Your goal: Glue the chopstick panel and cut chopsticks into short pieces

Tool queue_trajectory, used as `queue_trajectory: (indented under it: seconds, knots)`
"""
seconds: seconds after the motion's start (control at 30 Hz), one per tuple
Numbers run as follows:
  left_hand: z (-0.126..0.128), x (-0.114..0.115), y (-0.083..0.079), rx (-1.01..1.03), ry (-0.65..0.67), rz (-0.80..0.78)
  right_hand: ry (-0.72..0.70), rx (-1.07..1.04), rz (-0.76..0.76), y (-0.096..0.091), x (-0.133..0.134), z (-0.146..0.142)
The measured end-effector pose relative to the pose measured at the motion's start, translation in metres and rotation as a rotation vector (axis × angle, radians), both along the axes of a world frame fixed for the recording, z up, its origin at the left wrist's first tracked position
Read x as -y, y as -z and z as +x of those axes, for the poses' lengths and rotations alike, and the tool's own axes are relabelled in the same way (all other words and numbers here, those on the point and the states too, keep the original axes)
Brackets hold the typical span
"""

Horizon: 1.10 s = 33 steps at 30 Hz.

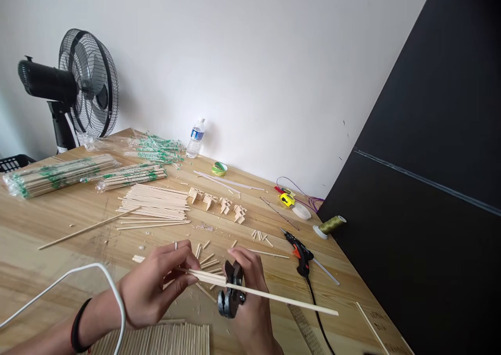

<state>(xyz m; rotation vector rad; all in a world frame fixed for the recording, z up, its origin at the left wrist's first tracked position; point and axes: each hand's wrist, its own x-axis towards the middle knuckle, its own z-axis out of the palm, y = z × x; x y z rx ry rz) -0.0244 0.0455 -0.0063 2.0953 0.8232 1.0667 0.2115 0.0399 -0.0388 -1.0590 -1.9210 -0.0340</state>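
My left hand (151, 282) is closed, pinching thin wooden sticks (209, 276) between thumb and fingers. In my right hand (254, 297) is a pair of dark metal cutting pliers (230, 298). The jaws sit around or against the sticks; I cannot tell how far they are closed. One longer stick (289, 300) runs on past the pliers to the right. Short cut pieces (209, 263) lie on the table behind and between my hands. Below my left hand lies a flat panel of sticks (164, 339) set side by side.
Loose sticks (156, 201), bagged bundles (66, 172) and several small stepped stick pieces (209, 201) lie farther back. A glue gun (299, 253) with its black cord is to the right. A white cable (111, 276) loops near my left forearm. A water bottle (195, 137) stands by the wall.
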Motion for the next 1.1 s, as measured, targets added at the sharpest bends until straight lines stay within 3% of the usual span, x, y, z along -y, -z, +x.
queue_trajectory:
  seconds: [0.63,0.77,0.93,1.1]
  knots:
    - [0.007,0.009,0.002,0.061,-0.074,-0.155,0.041,-0.006,0.003,0.004,-0.003,-0.007]
    - [0.009,0.006,0.007,0.074,-0.096,-0.202,0.146,0.046,-0.003,0.013,-0.006,-0.004]
    - [0.011,-0.006,0.01,0.071,-0.059,-0.301,0.308,0.155,-0.114,0.017,-0.015,-0.002]
    - [0.0,-0.018,0.007,-0.048,-0.084,-0.273,0.485,0.26,-0.406,-0.003,-0.023,0.005]
